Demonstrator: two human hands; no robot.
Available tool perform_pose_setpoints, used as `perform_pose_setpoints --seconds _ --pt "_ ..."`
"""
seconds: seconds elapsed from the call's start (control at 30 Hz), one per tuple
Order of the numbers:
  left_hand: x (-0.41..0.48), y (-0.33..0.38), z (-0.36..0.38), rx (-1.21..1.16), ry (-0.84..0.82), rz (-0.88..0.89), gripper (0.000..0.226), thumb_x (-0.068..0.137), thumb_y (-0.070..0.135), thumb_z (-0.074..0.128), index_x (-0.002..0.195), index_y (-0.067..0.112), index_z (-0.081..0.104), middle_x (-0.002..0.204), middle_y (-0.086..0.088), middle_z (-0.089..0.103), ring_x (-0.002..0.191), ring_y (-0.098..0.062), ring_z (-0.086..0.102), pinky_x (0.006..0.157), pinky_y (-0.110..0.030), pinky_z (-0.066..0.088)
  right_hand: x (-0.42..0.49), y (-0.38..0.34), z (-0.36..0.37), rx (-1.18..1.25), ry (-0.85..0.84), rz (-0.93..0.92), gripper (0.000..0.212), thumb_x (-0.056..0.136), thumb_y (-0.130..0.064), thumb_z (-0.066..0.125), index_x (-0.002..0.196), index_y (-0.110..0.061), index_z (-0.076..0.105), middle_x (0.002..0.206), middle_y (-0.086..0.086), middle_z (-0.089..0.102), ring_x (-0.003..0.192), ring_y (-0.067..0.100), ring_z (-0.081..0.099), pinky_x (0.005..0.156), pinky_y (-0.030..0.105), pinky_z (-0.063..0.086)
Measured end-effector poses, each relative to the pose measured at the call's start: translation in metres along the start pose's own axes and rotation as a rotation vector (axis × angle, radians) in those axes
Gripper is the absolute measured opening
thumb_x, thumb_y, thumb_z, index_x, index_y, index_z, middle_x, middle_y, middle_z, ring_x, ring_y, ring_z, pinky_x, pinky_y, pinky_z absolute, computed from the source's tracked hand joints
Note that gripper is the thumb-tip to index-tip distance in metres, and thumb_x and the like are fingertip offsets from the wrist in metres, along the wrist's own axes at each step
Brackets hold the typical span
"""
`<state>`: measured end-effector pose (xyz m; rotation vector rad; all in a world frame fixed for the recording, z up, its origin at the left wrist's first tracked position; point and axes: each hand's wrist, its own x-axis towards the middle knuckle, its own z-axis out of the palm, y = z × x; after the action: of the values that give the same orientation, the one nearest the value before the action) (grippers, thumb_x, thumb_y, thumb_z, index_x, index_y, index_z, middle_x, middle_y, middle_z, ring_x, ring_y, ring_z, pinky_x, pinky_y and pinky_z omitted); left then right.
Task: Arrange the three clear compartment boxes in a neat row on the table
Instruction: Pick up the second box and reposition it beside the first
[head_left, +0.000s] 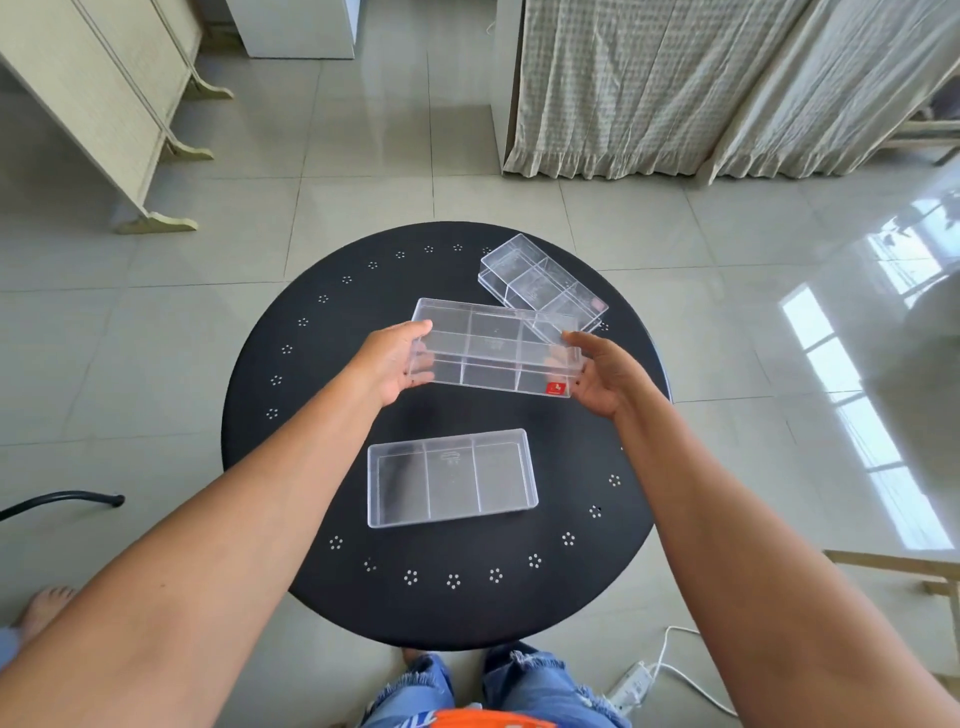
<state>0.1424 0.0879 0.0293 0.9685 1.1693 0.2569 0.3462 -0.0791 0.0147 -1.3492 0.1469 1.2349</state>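
Note:
Three clear compartment boxes are over a round black table (311, 415). The large box (493, 348), with several compartments and a red label at its near right corner, is held above the table's middle. My left hand (389, 364) grips its left end and my right hand (602, 374) grips its right end. A three-compartment box (451, 477) lies flat on the table nearer to me, its long side left to right. A second, deeper box (540, 283) lies at an angle at the far right, partly behind the held box.
The table's rim carries small white flower dots. A cream cabinet (93, 104) stands far left, curtains (701, 88) far right. On the tiled floor lie a white power strip with cable (636, 680) and a black curved bar (62, 501). A wooden frame (904, 566) sits right.

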Motion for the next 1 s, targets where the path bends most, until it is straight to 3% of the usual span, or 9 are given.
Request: perform_pose_setpoints --seconds 0.1,0.23,0.33,0.47,0.57,0.77,0.9,0.93,1.0 --pt "0.003 -0.005 0.003 0.072 -0.001 -0.007 0.046 0.09 0.025 0.065 0.134 0.017 0.054 0.128 -0.01 0.059 0.114 -0.027 0.061 0.094 -0.044 0.048 0.0 0.008 -0.004 -0.076 0.091 -0.018 0.015 0.089 -0.012 0.062 0.103 -0.009 0.061 0.087 0.009 0.066 0.072 0.023 0.064 0.061 0.034 0.054" --pt "0.007 -0.012 0.013 0.143 -0.018 -0.017 0.039 0.095 0.025 0.059 0.133 0.018 0.054 0.117 -0.004 0.061 0.108 -0.022 0.059 0.098 -0.042 0.044 0.003 0.017 -0.01 -0.107 0.176 -0.034 0.005 0.09 -0.008 0.06 0.095 -0.01 0.063 0.086 0.01 0.066 0.071 0.025 0.066 0.057 0.034 0.056" --pt "0.009 -0.016 0.022 0.194 -0.024 -0.011 0.029 0.099 0.023 0.051 0.128 0.025 0.055 0.102 0.005 0.061 0.089 -0.013 0.058 0.08 -0.028 0.044 0.005 0.023 -0.015 -0.156 0.197 -0.034 0.016 0.091 -0.006 0.055 0.101 -0.012 0.066 0.09 0.009 0.068 0.074 0.025 0.067 0.057 0.035 0.054" --pt "0.019 -0.025 0.024 0.253 -0.019 0.008 0.03 0.1 0.018 0.049 0.128 0.025 0.055 0.097 0.006 0.062 0.078 -0.01 0.055 0.072 -0.024 0.044 0.012 0.031 -0.019 -0.19 0.242 -0.039 0.029 0.09 -0.003 0.053 0.114 -0.01 0.067 0.098 0.01 0.071 0.078 0.027 0.069 0.053 0.032 0.055" --pt "0.028 -0.03 0.024 0.302 -0.012 0.024 0.033 0.097 0.015 0.052 0.129 0.019 0.059 0.116 -0.002 0.067 0.094 -0.018 0.063 0.082 -0.028 0.049 0.017 0.033 -0.017 -0.204 0.27 -0.056 0.023 0.092 -0.001 0.052 0.103 -0.012 0.068 0.087 0.005 0.068 0.072 0.021 0.066 0.054 0.03 0.054" --pt "0.037 -0.034 0.018 0.341 0.016 0.003 0.035 0.094 0.017 0.055 0.129 0.021 0.059 0.123 -0.002 0.067 0.113 -0.024 0.064 0.101 -0.039 0.049 0.026 0.034 -0.006 -0.246 0.29 -0.059 0.03 0.09 0.003 0.047 0.083 -0.014 0.07 0.082 0.002 0.068 0.067 0.017 0.064 0.054 0.024 0.054" --pt "0.038 -0.034 0.016 0.356 0.034 0.021 0.035 0.094 0.015 0.054 0.128 0.017 0.059 0.119 -0.003 0.066 0.107 -0.023 0.063 0.09 -0.032 0.05 0.036 0.036 -0.001 -0.314 0.345 -0.062 0.038 0.082 0.001 0.046 0.115 0.011 0.061 0.093 0.017 0.067 0.086 0.019 0.062 0.075 0.038 0.052" --pt "0.038 -0.033 0.016 0.356 0.044 0.027 0.033 0.094 0.015 0.054 0.127 0.016 0.06 0.117 -0.003 0.066 0.105 -0.023 0.063 0.085 -0.03 0.049 0.037 0.035 0.0 -0.34 0.351 -0.045 0.04 0.081 -0.001 0.049 0.117 0.013 0.059 0.093 0.019 0.067 0.087 0.018 0.062 0.076 0.039 0.053" --pt "0.039 -0.034 0.016 0.362 0.058 0.036 0.03 0.094 0.014 0.053 0.122 0.015 0.061 0.115 -0.004 0.066 0.102 -0.023 0.063 0.082 -0.03 0.048 0.04 0.034 0.001 -0.402 0.344 -0.026 0.017 0.085 -0.006 0.055 0.096 0.002 0.065 0.083 0.01 0.058 0.069 0.016 0.054 0.064 0.034 0.048"
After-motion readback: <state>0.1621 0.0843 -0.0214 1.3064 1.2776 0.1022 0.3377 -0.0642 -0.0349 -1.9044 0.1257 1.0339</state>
